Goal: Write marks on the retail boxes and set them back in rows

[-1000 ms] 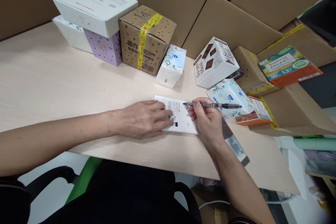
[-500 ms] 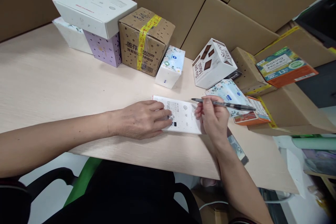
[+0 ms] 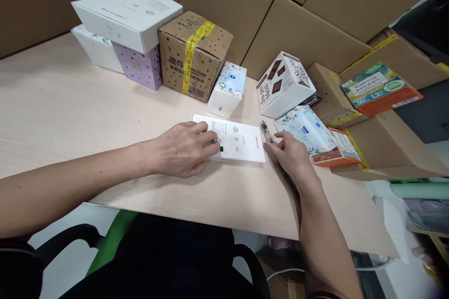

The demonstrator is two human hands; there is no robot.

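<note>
A flat white box (image 3: 242,141) with small print and dark dots lies on the table. My left hand (image 3: 185,148) has its fingers curled over the left end of this box, hiding that end. To the right of the box is a dark pen (image 3: 265,131), partly covered by my right hand (image 3: 293,152). That hand's thumb and index finger are apart beside the pen, touching or very near it. Under my right wrist, a dark flat object is mostly hidden.
Behind stand a brown taped carton (image 3: 192,63), a small floral tissue pack (image 3: 227,91) and a white Super Meal box (image 3: 284,86). A stacked white box (image 3: 129,14) is at left. On the right are another floral pack (image 3: 305,128) and an open carton (image 3: 389,145).
My right hand has lowered the pen from above the flat box to the table at its right, and its fingers have loosened. My left hand and the box have shifted left and away.
</note>
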